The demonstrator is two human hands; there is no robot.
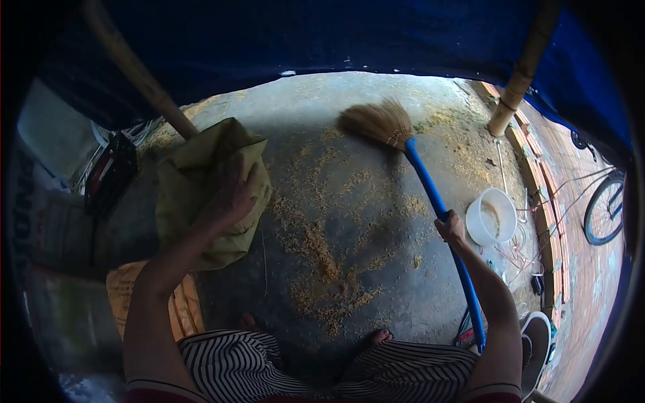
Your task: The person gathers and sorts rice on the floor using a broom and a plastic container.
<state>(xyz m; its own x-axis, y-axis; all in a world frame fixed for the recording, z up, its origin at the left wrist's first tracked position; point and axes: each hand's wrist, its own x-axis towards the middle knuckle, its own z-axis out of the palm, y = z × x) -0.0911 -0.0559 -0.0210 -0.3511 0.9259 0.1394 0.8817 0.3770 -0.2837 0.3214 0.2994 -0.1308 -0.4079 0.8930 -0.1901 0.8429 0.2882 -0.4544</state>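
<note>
My right hand (451,228) is closed around the blue handle (426,178) of a straw broom (379,124). The broom's bristles are fanned out on the concrete floor, ahead of me and to the right. At the left, my left hand (235,195) is at the side of an olive-green sack (195,178), gripping its cloth; its fingers are slightly blurred. The sack stands crumpled, its mouth facing up. Between the sack and the broom, yellowish-brown grain or husks (322,258) lie scattered, thickest just in front of my feet.
A white plastic bucket (492,216) stands at the right, beside loose wires and a row of bricks (537,195). Bamboo poles (514,87) and a blue tarp (322,40) frame the far side. Filled sacks (67,235) and a printed bag (131,295) are at the left.
</note>
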